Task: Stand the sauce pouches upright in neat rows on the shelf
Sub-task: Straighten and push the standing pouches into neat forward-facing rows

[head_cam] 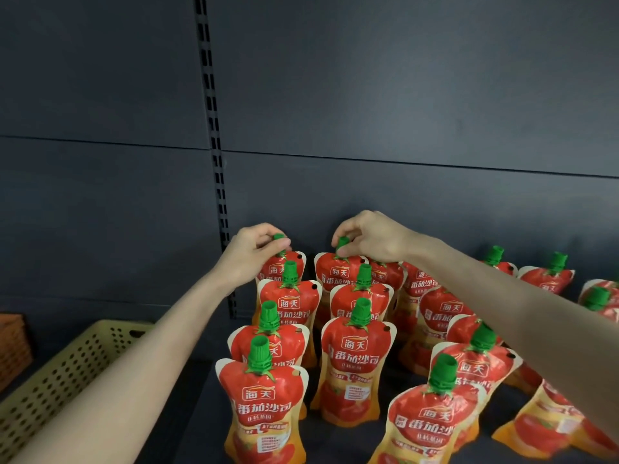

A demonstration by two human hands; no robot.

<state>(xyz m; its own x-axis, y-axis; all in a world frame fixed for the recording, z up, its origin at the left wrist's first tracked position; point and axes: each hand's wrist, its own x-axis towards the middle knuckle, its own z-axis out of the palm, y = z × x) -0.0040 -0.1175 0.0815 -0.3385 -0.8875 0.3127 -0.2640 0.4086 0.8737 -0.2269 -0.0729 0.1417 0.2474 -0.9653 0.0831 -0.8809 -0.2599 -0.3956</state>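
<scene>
Several red-and-orange sauce pouches with green caps stand upright in rows on the dark shelf (201, 396). My left hand (249, 252) pinches the green cap of the rearmost pouch in the left row (283, 267). My right hand (371, 239) pinches the cap of the rearmost pouch in the second row (336, 272). In front of them stand more pouches, such as the nearest left one (264, 403) and a middle one (355, 360). Pouches to the right lean and stand less evenly, partly hidden by my right forearm.
A pale yellow perforated basket (67, 373) sits on the shelf at the lower left under my left forearm. A brown woven thing (13, 346) shows at the far left edge. A slotted upright (214, 155) runs up the dark back panel.
</scene>
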